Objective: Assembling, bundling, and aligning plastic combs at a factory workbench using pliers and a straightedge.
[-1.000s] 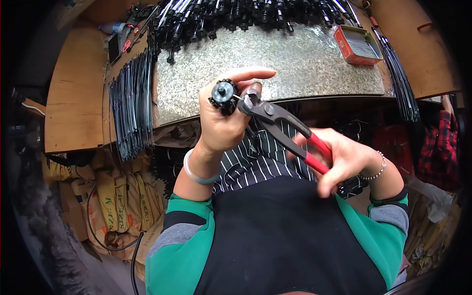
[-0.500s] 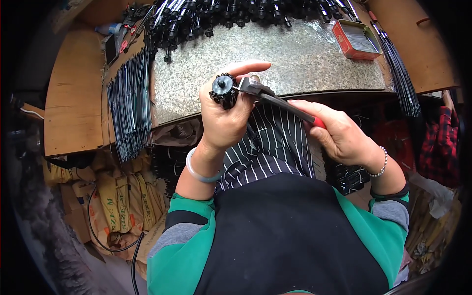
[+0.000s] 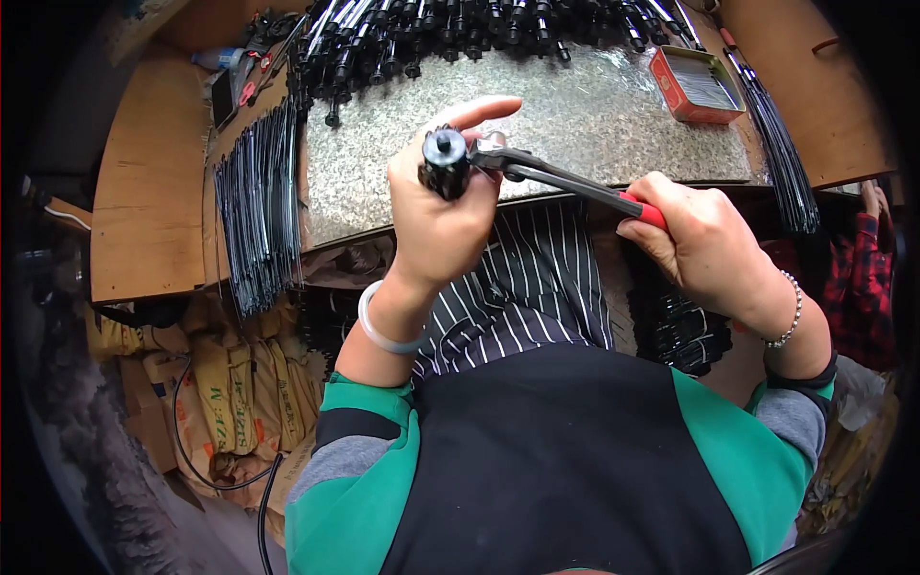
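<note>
My left hand (image 3: pixel 436 230) is closed around a black, toothed cylindrical hub with a round grey end cap and a central stud, which looks like the end of an umbrella frame (image 3: pixel 444 151). Its index finger stretches out past the hub. In my right hand (image 3: pixel 714 240) are the red grips of long dark pliers (image 3: pixel 570 180). The pliers' jaws meet the side of the hub, beside my left thumb and fingers. A small shiny metal piece shows near the jaws; what they bite on is too small to make out.
Under my hands lies a speckled grey worktop (image 3: pixel 383 163). Many black-and-silver shafts (image 3: pixel 441 34) pile along its far edge. Thin dark rods (image 3: pixel 259 206) hang at the left, more rods (image 3: pixel 781 153) at the right, near a red tin (image 3: pixel 698 86) of thin metal pieces.
My right hand has moved right and outward with the pliers, whose handles now lie farther from my left hand. The hub has tilted slightly and shifted a little right and up.
</note>
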Demonstrator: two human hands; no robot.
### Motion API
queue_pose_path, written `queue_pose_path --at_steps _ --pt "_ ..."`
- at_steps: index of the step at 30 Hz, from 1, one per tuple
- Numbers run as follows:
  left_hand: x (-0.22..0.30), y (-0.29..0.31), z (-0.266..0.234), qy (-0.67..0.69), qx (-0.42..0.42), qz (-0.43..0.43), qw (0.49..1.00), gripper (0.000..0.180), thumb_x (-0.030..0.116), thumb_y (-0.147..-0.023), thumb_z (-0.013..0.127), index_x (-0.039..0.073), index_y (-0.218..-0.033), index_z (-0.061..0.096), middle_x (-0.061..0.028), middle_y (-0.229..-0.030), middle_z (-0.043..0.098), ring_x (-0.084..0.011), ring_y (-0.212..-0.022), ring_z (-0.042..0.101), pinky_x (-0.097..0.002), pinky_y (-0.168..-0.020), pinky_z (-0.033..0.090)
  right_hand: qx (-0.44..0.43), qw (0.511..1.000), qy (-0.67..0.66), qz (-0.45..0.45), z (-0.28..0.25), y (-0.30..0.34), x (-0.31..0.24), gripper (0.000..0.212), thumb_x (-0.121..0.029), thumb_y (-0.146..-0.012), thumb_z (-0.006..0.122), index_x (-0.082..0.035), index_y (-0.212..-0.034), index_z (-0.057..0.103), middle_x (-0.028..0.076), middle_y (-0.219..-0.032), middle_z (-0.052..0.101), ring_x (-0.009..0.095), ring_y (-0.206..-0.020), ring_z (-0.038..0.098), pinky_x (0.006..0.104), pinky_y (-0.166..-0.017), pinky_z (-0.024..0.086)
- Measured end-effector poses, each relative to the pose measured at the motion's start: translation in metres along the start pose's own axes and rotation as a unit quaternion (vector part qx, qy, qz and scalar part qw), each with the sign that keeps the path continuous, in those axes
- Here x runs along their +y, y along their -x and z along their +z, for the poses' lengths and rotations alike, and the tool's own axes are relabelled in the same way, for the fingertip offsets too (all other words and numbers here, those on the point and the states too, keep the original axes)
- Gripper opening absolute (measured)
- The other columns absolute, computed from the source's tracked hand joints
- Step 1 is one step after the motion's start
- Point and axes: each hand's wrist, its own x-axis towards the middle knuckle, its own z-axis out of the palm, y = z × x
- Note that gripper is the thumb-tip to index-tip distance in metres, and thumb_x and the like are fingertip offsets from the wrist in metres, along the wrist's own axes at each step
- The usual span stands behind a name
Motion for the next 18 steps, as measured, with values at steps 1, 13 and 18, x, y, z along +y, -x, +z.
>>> queue_pose_path --at_steps 1,13,18 --pt "0.0 -0.002 -0.001 0.078 -0.01 -0.003 0.997 0.035 0.006 -0.086 0.052 -0.008 -0.118 0.048 0.0053 -0.057 0.048 -0.0001 -0.046 0.038 -0.015 -0.043 0.028 0.004 1.0 -0.009 -0.001 0.001 -0.003 0.0 0.019 -0.015 -0.084 0.057 0.0 -0.093 0.05 0.018 -0.073 0.053 0.037 -0.066 0.054 0.0386 -0.057 0.043" --pt "-0.006 -0.011 -0.032 0.415 -0.038 -0.039 0.908 0.041 0.014 -0.091 0.048 -0.005 -0.126 0.039 0.0056 -0.052 0.032 -0.0032 -0.043 0.032 -0.0199 -0.044 0.032 0.059 0.938 0.219 0.262 0.055 -0.002 0.103 0.039 -0.029 -0.084 0.056 -0.003 -0.113 0.047 0.017 -0.092 0.055 0.035 -0.083 0.055 0.0405 -0.072 0.042" --pt "-0.001 -0.013 -0.021 0.54 0.066 -0.036 0.838 0.039 0.028 -0.093 0.047 0.002 -0.122 0.043 0.0048 -0.059 0.038 -0.0041 -0.052 0.039 -0.0211 -0.052 0.036 0.188 0.965 0.185 -0.001 0.065 -0.014 0.087 0.067 -0.028 -0.076 0.066 -0.006 -0.132 0.036 0.017 -0.123 0.044 0.033 -0.113 0.043 0.0429 -0.096 0.033"
